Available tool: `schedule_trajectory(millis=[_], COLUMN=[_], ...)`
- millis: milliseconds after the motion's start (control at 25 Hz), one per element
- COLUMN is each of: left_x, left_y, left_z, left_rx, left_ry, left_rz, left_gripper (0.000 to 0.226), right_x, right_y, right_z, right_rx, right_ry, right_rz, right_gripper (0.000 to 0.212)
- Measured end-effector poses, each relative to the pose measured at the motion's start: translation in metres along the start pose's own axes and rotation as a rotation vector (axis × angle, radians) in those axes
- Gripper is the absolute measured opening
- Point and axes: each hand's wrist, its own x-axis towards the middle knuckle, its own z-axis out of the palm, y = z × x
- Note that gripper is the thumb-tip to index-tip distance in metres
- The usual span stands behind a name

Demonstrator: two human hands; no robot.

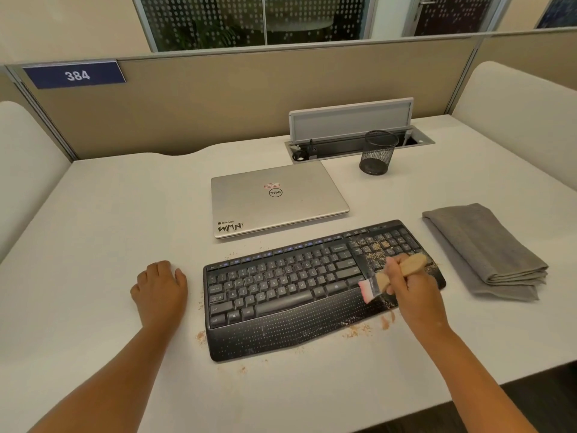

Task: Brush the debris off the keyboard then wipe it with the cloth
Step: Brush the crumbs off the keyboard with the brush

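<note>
Left hand [160, 284]: rests knuckles-up on the white desk [93, 245], fingers loosely curled, holding nothing, just left of the keyboard. Keyboard [290, 292]: black, full-size, with dotted palm rest, lying at a slant at desk centre in front of a closed silver laptop [278, 200]; tan crumbs thick over the number pad and right palm rest, more scattered along its front edge. Right hand [412, 287]: grips a wooden-handled brush [393, 276], pink bristles on the keyboard's right part; folded grey cloth [487, 250] lies just right.
</note>
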Motion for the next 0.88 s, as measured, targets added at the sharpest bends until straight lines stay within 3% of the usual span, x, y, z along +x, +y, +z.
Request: schedule_trajectory(millis=[160, 440, 560, 720, 880], left_x=[0.000, 0.000, 0.001, 0.001, 0.008], left_y=[0.001, -0.001, 0.000, -0.001, -0.005], left_z=[-0.001, 0.002, 0.002, 0.003, 0.008], left_rx=[0.012, 0.024, 0.020, 0.040, 0.050], left_ry=[0.010, 0.011, 0.001, -0.072, -0.180], left_rz=[0.004, 0.046, 0.030, 0.036, -0.011], left_gripper=[0.026, 0.030, 0.028, 0.045, 0.048], right_x=[-0.003, -0.003, 0.003, 0.022, 0.043], right_y=[0.001, -0.022, -0.025, -0.030, -0.036], right_z=[-0.009, -0.006, -0.002, -0.001, 0.000], right_rx=[-0.326, 0.229, 0.255, 0.279, 0.199], right_ry=[-0.054, -0.153, -0.204, -0.179, -0.058], right_rz=[0.067, -0.108, -0.058, 0.002, 0.029], right_gripper=[0.048, 0.015, 0.018, 0.012, 0.018])
